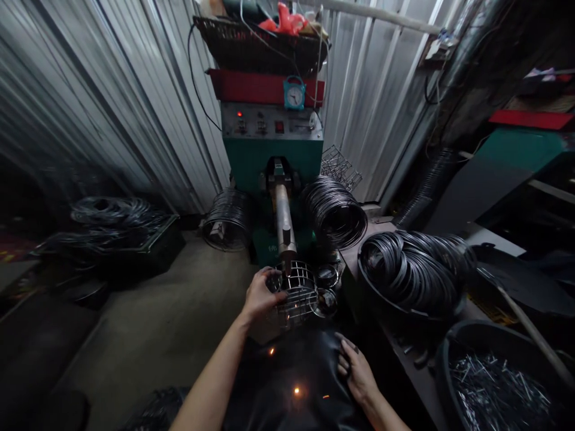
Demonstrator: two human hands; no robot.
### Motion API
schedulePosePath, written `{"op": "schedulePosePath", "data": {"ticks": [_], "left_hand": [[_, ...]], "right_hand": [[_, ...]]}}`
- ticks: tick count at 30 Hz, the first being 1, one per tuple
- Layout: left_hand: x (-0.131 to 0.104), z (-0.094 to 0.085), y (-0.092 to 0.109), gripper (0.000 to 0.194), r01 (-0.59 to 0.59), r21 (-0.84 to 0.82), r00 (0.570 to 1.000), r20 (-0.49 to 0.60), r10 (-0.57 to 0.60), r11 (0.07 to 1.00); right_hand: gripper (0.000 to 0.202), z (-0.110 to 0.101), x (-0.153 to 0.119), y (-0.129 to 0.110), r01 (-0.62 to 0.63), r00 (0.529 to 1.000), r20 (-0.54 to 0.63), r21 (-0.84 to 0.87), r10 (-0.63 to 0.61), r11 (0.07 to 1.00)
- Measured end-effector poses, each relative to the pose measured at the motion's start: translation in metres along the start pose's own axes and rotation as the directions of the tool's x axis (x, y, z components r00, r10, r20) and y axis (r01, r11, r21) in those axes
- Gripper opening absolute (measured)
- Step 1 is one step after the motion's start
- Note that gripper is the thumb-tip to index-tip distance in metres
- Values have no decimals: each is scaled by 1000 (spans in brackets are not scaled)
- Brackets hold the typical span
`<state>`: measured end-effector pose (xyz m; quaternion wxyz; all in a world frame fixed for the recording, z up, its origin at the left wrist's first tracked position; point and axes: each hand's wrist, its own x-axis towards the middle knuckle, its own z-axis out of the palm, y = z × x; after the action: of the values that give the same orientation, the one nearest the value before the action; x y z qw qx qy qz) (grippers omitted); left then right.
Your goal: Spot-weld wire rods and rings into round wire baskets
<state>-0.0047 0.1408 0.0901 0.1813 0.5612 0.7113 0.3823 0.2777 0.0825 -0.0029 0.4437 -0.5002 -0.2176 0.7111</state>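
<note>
One wire basket (299, 294) sits directly in front of the green machine (272, 146), just below the tip of its projecting metal arm (284, 218). Being open thin-wire work, it should be light and fairly stiff, likely springy along single wires and smooth enough to turn in the fingers; its crossings may be hot or sharp, as bright sparks (297, 391) show nearer the wearer than the machine. The rim looks the best place to take hold, on the side away from the arm's tip.

The left hand (263, 293) does so, partly closed on the basket's near-left edge, fingers over the top and thumb stretched across the wires. The right hand (357, 365), farther from the machine and well apart from the left, is half curled at the edge of a black apron (265, 389); whether it grips the apron or merely rests there, I cannot tell. Coils of wire flank the machine, one on the left (227, 221), another on the right (335, 209).
</note>
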Motion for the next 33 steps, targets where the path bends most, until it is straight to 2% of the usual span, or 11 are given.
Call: {"op": "schedulePosePath", "data": {"ticks": [4,9,12,14,16,19,21,23,27,30,33], "left_hand": [[-17,-3,6,50,-37,55,999,-28,39,998],[-18,-5,14,50,-37,114,999,-12,38,993],[-20,-5,15,49,-47,120,999,-6,48,992],[-21,-6,14,49,-52,112,999,9,52,992],[-18,-11,10,51,-59,69,997,44,56,996],[-1,-23,3,58,-28,-74,992,117,37,997],[17,-31,-1,55,25,-112,988,157,-7,993],[34,-34,-4,52,84,-42,971,227,-72,996],[56,-25,-8,50,85,120,929,348,-122,989],[68,-16,-6,40,85,214,963,232,-135,973],[77,-23,-7,35,100,229,978,155,-138,968]], "right_hand": [[60,-6,-12,-4,-93,995,20,-125,97,988],[56,-7,-20,0,-81,996,12,-282,88,956],[48,-3,-20,-8,37,999,47,-426,-19,904],[45,7,-16,-26,232,972,153,-543,-177,807],[43,26,-4,-54,464,886,319,-607,-337,645],[38,71,29,-100,710,701,549,-598,-455,373],[36,105,59,-124,798,590,665,-567,-457,206],[32,135,88,-138,834,542,761,-538,-358,120],[26,172,129,-141,803,589,806,-574,-68,161],[20,185,146,-133,745,666,734,-648,-132,157],[17,191,155,-129,722,692,698,-677,-184,146]]}}
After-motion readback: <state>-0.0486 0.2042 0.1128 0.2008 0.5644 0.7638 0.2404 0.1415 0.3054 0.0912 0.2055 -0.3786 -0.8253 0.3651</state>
